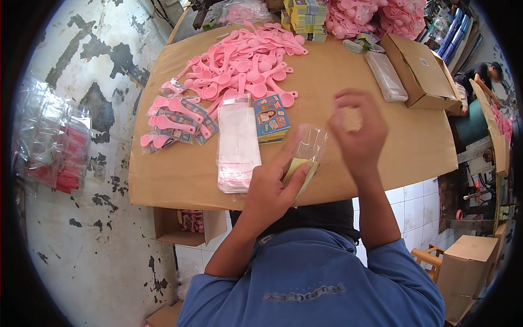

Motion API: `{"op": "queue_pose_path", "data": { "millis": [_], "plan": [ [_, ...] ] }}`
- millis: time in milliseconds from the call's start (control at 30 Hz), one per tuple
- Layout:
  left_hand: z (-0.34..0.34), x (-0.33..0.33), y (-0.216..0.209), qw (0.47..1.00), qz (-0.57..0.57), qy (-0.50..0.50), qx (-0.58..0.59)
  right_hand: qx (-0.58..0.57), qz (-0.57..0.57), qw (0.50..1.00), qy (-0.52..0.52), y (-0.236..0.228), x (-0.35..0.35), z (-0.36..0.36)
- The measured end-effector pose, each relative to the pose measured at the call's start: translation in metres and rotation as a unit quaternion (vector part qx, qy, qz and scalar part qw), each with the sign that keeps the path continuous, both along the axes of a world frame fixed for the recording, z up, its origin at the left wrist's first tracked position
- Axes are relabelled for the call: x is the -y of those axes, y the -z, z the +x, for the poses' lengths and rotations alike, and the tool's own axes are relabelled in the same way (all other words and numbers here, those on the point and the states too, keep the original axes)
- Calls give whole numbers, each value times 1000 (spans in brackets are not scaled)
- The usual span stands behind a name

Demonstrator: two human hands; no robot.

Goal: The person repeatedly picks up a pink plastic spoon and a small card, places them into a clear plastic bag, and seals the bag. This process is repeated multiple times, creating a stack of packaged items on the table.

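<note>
My left hand (271, 185) grips a clear plastic bag (315, 140) with a pale yellow card (295, 168) in its lower end; the thumb presses on the card. To its right, my right hand (366, 139) is raised over the table, apart from the bag. Its fingers are curled but smeared by motion, and whether they hold anything cannot be made out. Just left of my left hand lies a stack of clear plastic bags (238, 133). Beside that is a stack of blue printed cards (271, 115).
Beyond the stacks spreads a heap of pink measuring spoons (245, 62). Several packed bags with spoons and cards (177, 121) lie at the left. Card bundles (308, 16), a bag stack (385, 76) and a cardboard box (419, 73) stand farther back. Another person (479, 76) is at far right.
</note>
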State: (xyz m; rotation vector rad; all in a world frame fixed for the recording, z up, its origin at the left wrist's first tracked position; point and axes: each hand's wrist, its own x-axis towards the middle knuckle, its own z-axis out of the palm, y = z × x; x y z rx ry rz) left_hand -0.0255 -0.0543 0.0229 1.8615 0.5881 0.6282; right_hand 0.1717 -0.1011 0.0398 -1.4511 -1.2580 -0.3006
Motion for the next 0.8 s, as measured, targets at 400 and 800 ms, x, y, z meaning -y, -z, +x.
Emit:
{"op": "queue_pose_path", "data": {
  "millis": [400, 800],
  "plan": [
    [6, -10, 13, 933, -233, -67, 265, -431, -127, 834, -321, 11, 30, -3],
    [-10, -16, 5, 934, -246, -55, 255, -435, -178, 811, -350, 8, 20, -19]
  ]
}}
